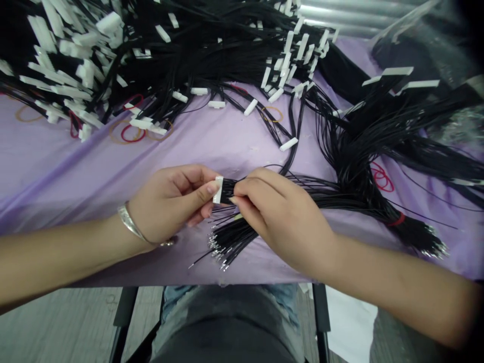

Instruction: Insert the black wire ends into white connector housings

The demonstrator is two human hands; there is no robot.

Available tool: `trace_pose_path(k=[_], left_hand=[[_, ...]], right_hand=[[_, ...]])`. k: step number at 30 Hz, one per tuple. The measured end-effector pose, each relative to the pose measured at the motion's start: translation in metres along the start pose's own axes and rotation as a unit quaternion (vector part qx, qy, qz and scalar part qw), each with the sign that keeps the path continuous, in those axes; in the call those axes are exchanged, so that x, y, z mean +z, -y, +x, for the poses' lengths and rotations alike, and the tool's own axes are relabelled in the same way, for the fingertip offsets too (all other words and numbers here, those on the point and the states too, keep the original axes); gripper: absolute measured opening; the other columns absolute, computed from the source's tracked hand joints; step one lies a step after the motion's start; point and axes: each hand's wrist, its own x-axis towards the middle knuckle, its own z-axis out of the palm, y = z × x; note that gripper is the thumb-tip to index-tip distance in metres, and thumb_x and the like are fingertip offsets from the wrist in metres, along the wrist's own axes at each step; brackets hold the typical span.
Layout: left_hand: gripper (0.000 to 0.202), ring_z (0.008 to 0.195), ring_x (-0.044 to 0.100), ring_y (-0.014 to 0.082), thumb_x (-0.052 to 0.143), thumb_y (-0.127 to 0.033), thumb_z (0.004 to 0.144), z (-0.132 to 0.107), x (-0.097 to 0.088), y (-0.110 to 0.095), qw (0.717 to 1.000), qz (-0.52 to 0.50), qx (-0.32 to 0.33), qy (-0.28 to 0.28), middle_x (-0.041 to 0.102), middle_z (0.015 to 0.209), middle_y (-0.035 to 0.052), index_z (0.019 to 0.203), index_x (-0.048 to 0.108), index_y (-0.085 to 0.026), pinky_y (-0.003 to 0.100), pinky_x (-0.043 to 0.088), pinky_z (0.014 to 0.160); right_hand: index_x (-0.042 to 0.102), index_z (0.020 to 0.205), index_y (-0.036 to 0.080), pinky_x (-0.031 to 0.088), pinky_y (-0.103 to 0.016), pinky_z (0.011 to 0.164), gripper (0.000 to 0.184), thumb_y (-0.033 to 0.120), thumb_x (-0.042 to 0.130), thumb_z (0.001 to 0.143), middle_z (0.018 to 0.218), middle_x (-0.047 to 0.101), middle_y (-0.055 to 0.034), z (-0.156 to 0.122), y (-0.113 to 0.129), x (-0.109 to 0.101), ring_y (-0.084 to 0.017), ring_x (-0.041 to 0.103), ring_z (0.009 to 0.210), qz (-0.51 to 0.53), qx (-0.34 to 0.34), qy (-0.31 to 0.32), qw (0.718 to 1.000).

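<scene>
My left hand [181,199], with a silver bracelet at the wrist, pinches a white plastic connector [218,190] between thumb and fingers. Black wires [228,189] run out of the connector's right side. Close beside it, my right hand [280,206] has thumb and forefinger pinched together at these wires; the exact wire between the fingertips is hidden. Beneath the right hand lies a bundle of loose black wires [234,237] with bare metal terminals at their left ends. More black wires extend rightward from behind the right hand.
A large heap of black cables with white connectors [68,65] covers the back of the purple-covered table [181,146]. At right lies a wire bundle tied with a red band [397,219]. Rubber bands [132,132] lie about. Clear plastic bags [446,50] sit at the back right.
</scene>
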Motion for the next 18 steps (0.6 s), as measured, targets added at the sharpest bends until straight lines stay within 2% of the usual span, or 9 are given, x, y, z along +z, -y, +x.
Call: trace_pose_path(k=[5,10,12,14,16,18], left_hand=[[0.021,0.035,0.031,0.004,0.069,-0.033,0.083,-0.001,0.001,-0.002,1.0,-0.007,-0.007,-0.014,0.047,0.048,-0.0055,0.077,0.06,-0.015,0.013,0.018,0.031],[0.023,0.037,0.034,0.004,0.067,-0.036,0.085,0.0,-0.002,0.003,1.0,-0.03,-0.001,0.006,0.05,0.05,-0.0054,0.085,0.059,-0.013,0.012,0.023,0.034],[0.025,0.041,0.04,0.0048,0.067,-0.037,0.086,0.001,-0.003,0.004,0.998,-0.049,0.019,0.027,0.053,0.052,-0.0046,0.089,0.06,-0.013,0.012,0.031,0.039],[0.025,0.048,0.049,0.0061,0.071,-0.035,0.083,0.001,-0.004,0.004,0.995,-0.067,0.047,0.048,0.058,0.058,-0.0028,0.089,0.063,-0.013,0.013,0.041,0.048],[0.023,0.058,0.058,0.0082,0.076,-0.033,0.079,0.001,-0.005,0.003,0.993,-0.076,0.067,0.059,0.064,0.066,-0.0007,0.086,0.065,-0.014,0.016,0.048,0.057],[0.02,0.068,0.065,0.0118,0.078,-0.029,0.076,0.0,-0.005,0.001,0.993,-0.061,0.071,0.068,0.069,0.075,0.0016,0.085,0.068,-0.015,0.019,0.052,0.065]], right_hand=[[0.062,0.084,0.009,0.047,-0.03,0.07,0.022,0.016,0.043,0.094,0.081,0.061,-0.0088,0.0,0.001,0.004,-0.017,0.055,0.077,0.018,-0.001,-0.01,1.0],[0.063,0.087,0.008,0.046,-0.03,0.069,0.023,0.017,0.043,0.094,0.082,0.06,-0.009,0.005,-0.001,-0.003,-0.017,0.055,0.077,0.042,-0.005,0.028,0.999],[0.063,0.089,0.009,0.047,-0.028,0.069,0.021,0.021,0.047,0.094,0.083,0.061,-0.0079,0.008,-0.005,-0.019,-0.015,0.056,0.077,0.05,-0.022,0.029,0.998],[0.062,0.095,0.009,0.048,-0.027,0.074,0.018,0.022,0.05,0.093,0.088,0.062,-0.0085,0.009,-0.011,-0.041,-0.015,0.057,0.082,0.037,-0.038,-0.014,0.999],[0.061,0.102,0.009,0.048,-0.029,0.083,0.017,0.016,0.049,0.092,0.097,0.063,-0.0101,0.009,-0.018,-0.064,-0.015,0.058,0.092,-0.004,-0.03,-0.061,0.998],[0.062,0.106,0.011,0.048,-0.033,0.088,0.023,0.009,0.045,0.09,0.103,0.063,-0.0103,0.005,-0.027,-0.082,-0.017,0.058,0.098,-0.061,0.002,-0.049,0.997]])
